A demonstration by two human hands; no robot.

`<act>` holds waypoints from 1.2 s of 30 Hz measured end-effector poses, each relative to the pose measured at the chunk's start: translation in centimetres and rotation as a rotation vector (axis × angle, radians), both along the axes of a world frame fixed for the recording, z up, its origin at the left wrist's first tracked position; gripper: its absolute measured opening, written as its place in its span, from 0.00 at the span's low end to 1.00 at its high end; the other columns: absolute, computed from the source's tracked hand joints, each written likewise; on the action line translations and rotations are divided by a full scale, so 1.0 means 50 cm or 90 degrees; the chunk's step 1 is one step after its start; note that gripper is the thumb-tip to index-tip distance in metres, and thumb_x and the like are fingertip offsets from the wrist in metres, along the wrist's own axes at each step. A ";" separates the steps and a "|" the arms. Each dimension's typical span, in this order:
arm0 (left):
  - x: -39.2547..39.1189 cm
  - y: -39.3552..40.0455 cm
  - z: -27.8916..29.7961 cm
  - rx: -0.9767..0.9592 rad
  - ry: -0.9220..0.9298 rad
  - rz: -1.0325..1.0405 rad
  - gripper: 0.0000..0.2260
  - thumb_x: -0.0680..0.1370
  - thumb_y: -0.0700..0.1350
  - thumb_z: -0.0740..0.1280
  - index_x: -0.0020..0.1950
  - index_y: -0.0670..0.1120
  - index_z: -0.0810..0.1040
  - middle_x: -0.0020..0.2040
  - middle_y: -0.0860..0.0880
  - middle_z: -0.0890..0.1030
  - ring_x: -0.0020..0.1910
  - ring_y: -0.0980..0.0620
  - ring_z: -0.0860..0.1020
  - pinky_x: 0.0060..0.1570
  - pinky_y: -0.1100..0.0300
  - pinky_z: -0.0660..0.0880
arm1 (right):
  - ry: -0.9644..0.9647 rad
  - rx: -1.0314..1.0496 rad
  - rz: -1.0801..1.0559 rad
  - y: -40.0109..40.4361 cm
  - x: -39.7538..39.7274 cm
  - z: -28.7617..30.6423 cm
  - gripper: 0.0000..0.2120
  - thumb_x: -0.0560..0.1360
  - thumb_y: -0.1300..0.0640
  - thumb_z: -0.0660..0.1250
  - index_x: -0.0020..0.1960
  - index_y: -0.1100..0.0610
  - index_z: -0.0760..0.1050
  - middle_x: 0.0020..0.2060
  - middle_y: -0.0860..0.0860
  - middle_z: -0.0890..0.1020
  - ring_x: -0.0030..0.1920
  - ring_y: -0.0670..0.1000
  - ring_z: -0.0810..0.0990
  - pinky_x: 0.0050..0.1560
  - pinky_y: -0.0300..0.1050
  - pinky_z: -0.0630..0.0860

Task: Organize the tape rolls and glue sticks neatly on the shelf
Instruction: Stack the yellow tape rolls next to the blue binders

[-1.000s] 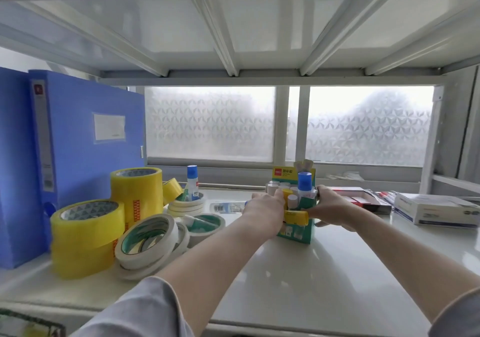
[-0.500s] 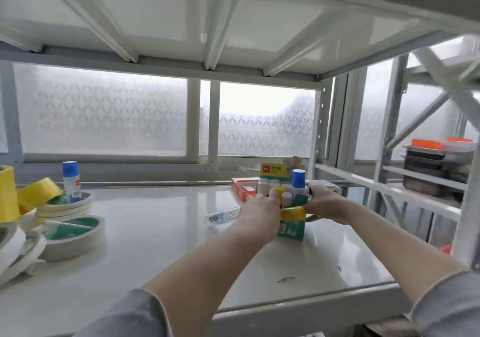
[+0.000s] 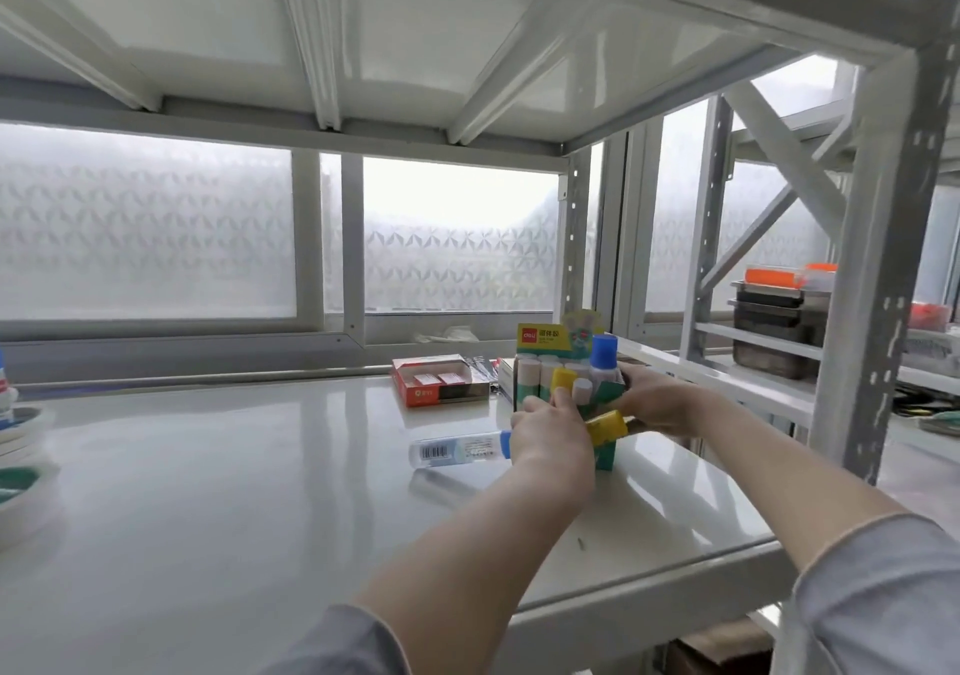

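A green and yellow display box of glue sticks (image 3: 558,362) stands near the right end of the white shelf (image 3: 218,492). My left hand (image 3: 553,438) grips its left front side and my right hand (image 3: 657,399) grips its right side. White glue sticks, a yellow-capped stick (image 3: 563,380) and a blue-capped bottle (image 3: 602,360) stand in the box. Another yellow-capped stick (image 3: 608,425) lies across its front between my hands. A clear glue bottle with a barcode (image 3: 457,450) sits against my left hand. Tape rolls (image 3: 21,471) show at the far left edge.
A red open box (image 3: 439,386) lies behind the glue box near the frosted window. The shelf's right upright post (image 3: 878,279) stands close to my right arm. Dark trays with orange lids (image 3: 779,321) sit on a neighbouring rack. The upper shelf hangs low overhead.
Both hands have carried the glue stick box rightward along the shelf, away from the tape rolls and blue folders, toward the right end. The view has swung right with it.
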State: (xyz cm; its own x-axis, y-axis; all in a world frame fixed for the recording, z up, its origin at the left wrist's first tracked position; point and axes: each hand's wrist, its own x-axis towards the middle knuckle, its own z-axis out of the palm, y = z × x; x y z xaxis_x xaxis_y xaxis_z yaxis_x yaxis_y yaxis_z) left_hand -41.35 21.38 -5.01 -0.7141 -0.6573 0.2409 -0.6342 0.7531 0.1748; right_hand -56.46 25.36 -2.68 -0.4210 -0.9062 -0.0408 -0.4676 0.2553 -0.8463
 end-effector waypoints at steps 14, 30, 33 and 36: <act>-0.010 0.011 -0.015 -0.009 -0.079 0.004 0.24 0.78 0.40 0.62 0.72 0.40 0.56 0.65 0.39 0.72 0.63 0.40 0.73 0.55 0.50 0.74 | -0.120 0.022 0.044 -0.019 -0.019 0.008 0.26 0.71 0.72 0.68 0.61 0.47 0.73 0.58 0.53 0.80 0.58 0.55 0.78 0.48 0.49 0.79; 0.032 0.008 -0.014 -0.095 -0.089 -0.048 0.17 0.79 0.40 0.60 0.67 0.40 0.64 0.60 0.41 0.75 0.57 0.40 0.76 0.51 0.50 0.75 | -0.152 0.015 0.017 -0.026 0.026 0.008 0.29 0.71 0.75 0.64 0.65 0.49 0.69 0.61 0.55 0.75 0.64 0.59 0.73 0.61 0.58 0.72; 0.038 0.013 -0.006 -0.103 -0.093 -0.051 0.16 0.79 0.40 0.61 0.66 0.40 0.65 0.59 0.41 0.76 0.56 0.40 0.77 0.51 0.49 0.76 | -0.124 0.027 -0.010 -0.022 0.027 0.010 0.29 0.71 0.73 0.66 0.66 0.51 0.69 0.62 0.55 0.75 0.67 0.59 0.70 0.68 0.60 0.67; 0.054 0.018 0.009 -0.113 -0.098 -0.063 0.15 0.78 0.39 0.62 0.64 0.40 0.67 0.57 0.41 0.77 0.54 0.40 0.78 0.51 0.49 0.78 | -0.031 0.090 -0.054 -0.009 0.036 0.025 0.31 0.69 0.69 0.71 0.68 0.53 0.67 0.65 0.53 0.73 0.70 0.57 0.66 0.70 0.59 0.63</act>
State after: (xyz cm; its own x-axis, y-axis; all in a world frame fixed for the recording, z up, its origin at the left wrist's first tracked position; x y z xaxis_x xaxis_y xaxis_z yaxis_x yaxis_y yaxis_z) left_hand -38.63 22.26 -4.58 -0.8103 -0.5393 0.2294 -0.5645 0.8234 -0.0579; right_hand -54.66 24.89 -1.41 -0.4902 -0.8513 -0.1873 -0.3991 0.4103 -0.8200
